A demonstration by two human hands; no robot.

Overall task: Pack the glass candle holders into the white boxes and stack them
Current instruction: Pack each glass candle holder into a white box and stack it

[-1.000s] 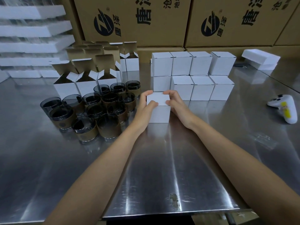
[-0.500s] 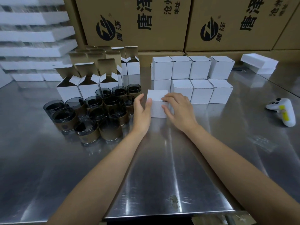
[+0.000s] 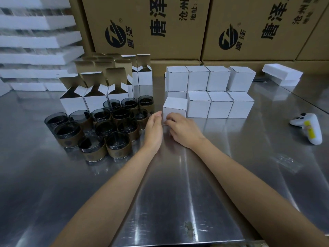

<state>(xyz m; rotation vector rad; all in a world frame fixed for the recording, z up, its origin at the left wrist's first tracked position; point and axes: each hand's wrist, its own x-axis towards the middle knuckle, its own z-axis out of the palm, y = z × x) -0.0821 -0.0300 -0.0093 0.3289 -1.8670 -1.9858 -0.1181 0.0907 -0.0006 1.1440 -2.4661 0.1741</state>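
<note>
Closed white box [image 3: 175,107] sits at the left end of the front row [image 3: 220,106], left hand [image 3: 154,129] flat beside it, right hand [image 3: 185,131] curled on its front (grip unclear); best pushed squarely until flush.

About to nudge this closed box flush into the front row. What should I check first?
1. Lid of small closed white cardboard box shut: ok.
2. Box flush with front row of closed white boxes: not ok, sits slightly forward.
3. Left hand flat at box's left side: ok.
4. Right hand gripping box front: cannot tell.
5. Dark glass candle holders clear of left hand: cannot tell, very close.
</note>
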